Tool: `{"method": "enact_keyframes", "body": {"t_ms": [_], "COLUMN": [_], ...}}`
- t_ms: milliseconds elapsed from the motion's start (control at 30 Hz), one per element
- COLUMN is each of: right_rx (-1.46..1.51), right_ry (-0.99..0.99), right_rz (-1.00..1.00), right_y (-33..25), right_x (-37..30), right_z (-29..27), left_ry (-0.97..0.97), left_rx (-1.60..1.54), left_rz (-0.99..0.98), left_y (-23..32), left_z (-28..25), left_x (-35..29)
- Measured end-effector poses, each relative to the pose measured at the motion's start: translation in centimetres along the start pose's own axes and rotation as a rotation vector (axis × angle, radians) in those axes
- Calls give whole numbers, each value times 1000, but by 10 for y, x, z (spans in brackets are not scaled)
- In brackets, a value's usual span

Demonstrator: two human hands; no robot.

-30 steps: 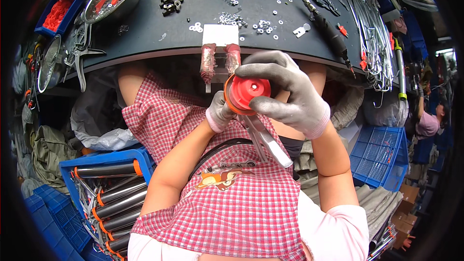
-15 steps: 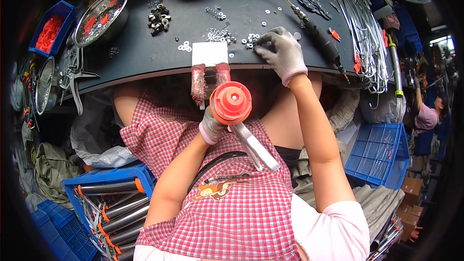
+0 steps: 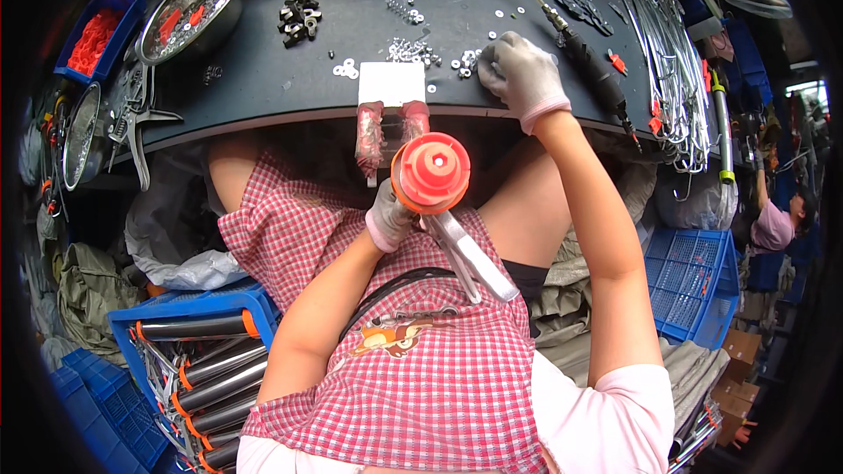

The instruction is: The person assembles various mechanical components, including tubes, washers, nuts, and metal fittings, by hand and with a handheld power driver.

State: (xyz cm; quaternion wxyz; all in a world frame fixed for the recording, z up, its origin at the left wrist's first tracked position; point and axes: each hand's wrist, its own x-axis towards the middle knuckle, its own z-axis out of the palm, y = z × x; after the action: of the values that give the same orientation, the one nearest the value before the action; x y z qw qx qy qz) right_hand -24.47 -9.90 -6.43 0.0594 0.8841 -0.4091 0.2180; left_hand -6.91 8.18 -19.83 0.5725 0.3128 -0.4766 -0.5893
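Note:
My left hand (image 3: 387, 219), in a grey-white glove, is closed around a caulking gun (image 3: 432, 172) held above my lap. The gun's round red end cap with its orange rim faces up, and its silver handle and trigger (image 3: 470, 262) slant down to the right. On the dark worktable (image 3: 263, 70), my gloved right hand (image 3: 527, 79) rests with curled fingers beside a small group of washers and nuts (image 3: 465, 62). The fingertips are bunched together, and whatever may be between them is hidden. A white block on red-wrapped supports (image 3: 392, 84) stands at the table's near edge.
Small metal parts (image 3: 413, 51) and black pieces (image 3: 299, 17) lie about the table. An air screwdriver (image 3: 590, 68) lies right of my right hand, near hooked metal rods (image 3: 672, 70). Metal bowls (image 3: 191, 13) stand at left; a blue crate of tubes (image 3: 193, 307) sits beside my lap.
My right hand has curled its fingers in and drawn together beside the washers. My left hand keeps hold of the caulking gun; the whole view has shifted slightly.

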Motion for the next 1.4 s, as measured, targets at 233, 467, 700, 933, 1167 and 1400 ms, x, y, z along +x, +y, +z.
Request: {"method": "enact_keyframes", "body": {"t_ms": [233,467,700,933,1167,1400], "right_rx": [963,252,103,258,848,982], "right_ry": [-59,28,-48,-134,-235,-271], "right_rz": [68,-354,-419,-379,-83,240], "right_y": [-82,-103,-108,-102,-94,-91], "right_x": [-27,-32,-38,-38,-37,-50], "right_z": [-113,-121,-129,-128,-117,-110], "left_ry": [55,3,33,17,-52,-22], "left_rx": [-158,-311,-240,-231,-41,-9], "left_rz": [-43,-129,-162,-285,-143,-63], "left_y": [22,19,19,9,8,12], "left_z": [16,15,18,12,18,25], "left_x": [10,11,11,10,8,5]}}
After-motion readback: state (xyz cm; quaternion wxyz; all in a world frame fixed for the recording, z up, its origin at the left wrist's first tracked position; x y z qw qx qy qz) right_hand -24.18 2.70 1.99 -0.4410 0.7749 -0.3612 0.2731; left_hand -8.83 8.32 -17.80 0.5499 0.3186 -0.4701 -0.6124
